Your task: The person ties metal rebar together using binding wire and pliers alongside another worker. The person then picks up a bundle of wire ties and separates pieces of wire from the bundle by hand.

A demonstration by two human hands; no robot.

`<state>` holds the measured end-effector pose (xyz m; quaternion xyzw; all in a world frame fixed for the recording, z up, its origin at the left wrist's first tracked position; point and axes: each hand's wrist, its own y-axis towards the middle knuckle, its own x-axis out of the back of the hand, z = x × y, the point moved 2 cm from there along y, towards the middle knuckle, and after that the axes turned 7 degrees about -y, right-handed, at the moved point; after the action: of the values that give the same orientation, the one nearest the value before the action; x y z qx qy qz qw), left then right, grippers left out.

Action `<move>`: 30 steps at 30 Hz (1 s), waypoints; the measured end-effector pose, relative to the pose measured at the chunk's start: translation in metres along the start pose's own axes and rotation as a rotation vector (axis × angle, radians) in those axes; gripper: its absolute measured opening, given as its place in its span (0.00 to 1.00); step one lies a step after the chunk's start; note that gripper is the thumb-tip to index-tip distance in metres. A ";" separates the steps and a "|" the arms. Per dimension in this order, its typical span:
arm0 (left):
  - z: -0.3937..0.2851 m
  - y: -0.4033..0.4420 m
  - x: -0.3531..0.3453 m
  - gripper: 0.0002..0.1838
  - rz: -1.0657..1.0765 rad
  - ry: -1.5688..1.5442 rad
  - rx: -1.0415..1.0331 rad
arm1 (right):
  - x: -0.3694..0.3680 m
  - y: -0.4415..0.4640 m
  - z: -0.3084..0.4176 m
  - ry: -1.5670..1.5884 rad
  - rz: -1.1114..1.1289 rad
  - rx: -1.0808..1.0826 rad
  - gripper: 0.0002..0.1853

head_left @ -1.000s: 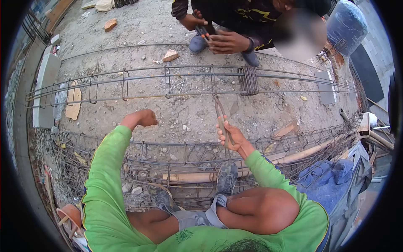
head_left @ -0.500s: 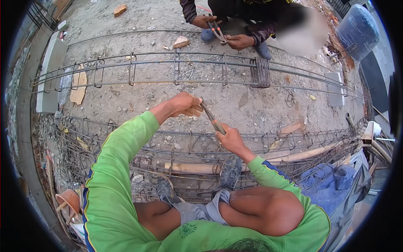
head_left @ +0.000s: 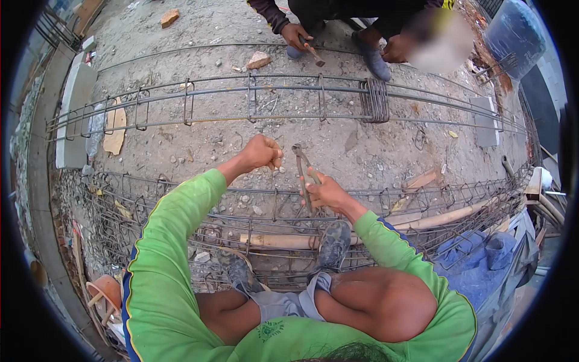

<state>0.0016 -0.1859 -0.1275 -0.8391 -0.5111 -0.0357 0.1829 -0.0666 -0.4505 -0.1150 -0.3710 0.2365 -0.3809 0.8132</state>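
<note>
My right hand [head_left: 325, 192] is wrapped round a pair of pincers [head_left: 300, 163], their handles spread apart and their jaws pointing away from me. Left of the jaws, my left hand [head_left: 262, 152] is closed in a pinch; whatever it may hold is too thin to make out. A gap separates that hand from the pincers. Both hands are above the dirt, between a long rebar cage [head_left: 283, 88] beyond them and more rebar cages [head_left: 274, 205] nearer my feet.
Across from me a co-worker crouches, a hand [head_left: 294, 35] holding pincers [head_left: 313, 53]. Bunched stirrups [head_left: 375, 101] hang on the far cage, which rests on concrete blocks [head_left: 73, 117]. A bamboo pole [head_left: 283, 242] lies by my shoes. Blue cloth [head_left: 476, 259] is at right.
My pincers' handles have spread, and their jaws have come away from my left hand, which has drawn slightly left. The co-worker's pincers have gone from two hands to one.
</note>
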 end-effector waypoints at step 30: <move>-0.016 -0.004 -0.046 0.13 -0.088 -0.704 0.077 | -0.042 -0.021 0.059 -0.619 -0.553 0.566 0.11</move>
<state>-0.0215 -0.2289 -0.1229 -0.7694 -0.5796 0.2672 0.0252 -0.0616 -0.4009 -0.0582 -0.2804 -0.2354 -0.5034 0.7827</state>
